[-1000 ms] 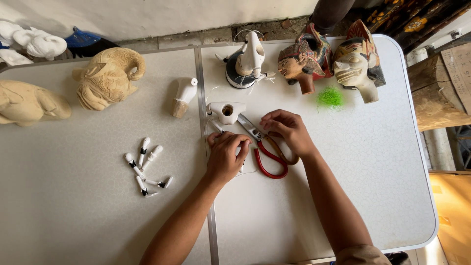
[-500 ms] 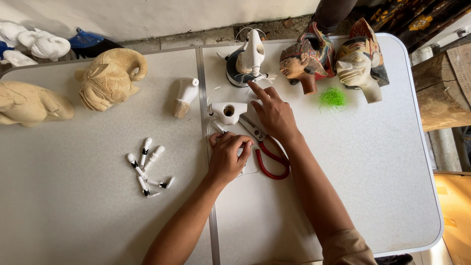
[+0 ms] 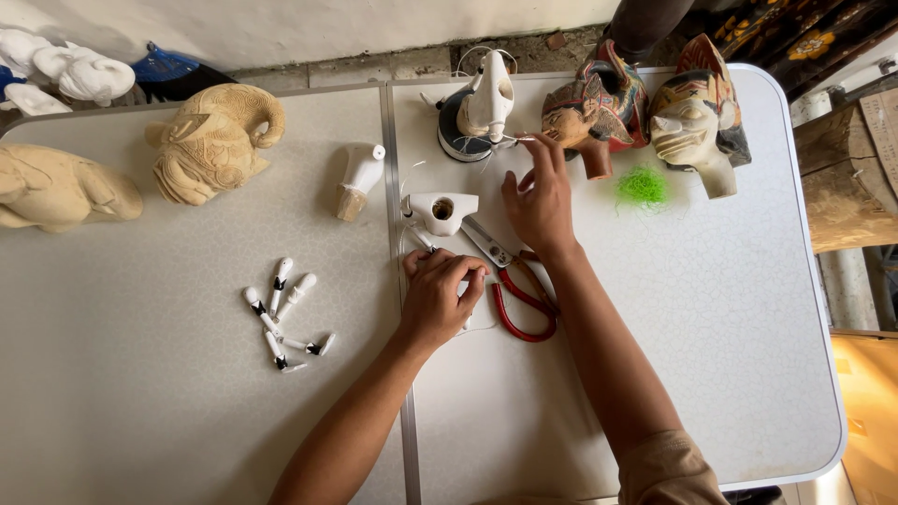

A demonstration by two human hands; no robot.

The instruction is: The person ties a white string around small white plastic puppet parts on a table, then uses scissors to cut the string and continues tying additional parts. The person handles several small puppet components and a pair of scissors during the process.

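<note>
Head view: right hand [image 3: 538, 201] reached up to thread [image 3: 510, 138].

A small white piece [image 3: 460, 285] is covered by curled fingers on the table. A thin white thread [image 3: 513, 139] is pinched taut beside the spool.

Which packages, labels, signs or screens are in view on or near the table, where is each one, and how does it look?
No packages, labels or screens are in view.
Possible sign: a brownish board with small dark marks leans at the right edge beyond the white table; too small to tell.
</note>
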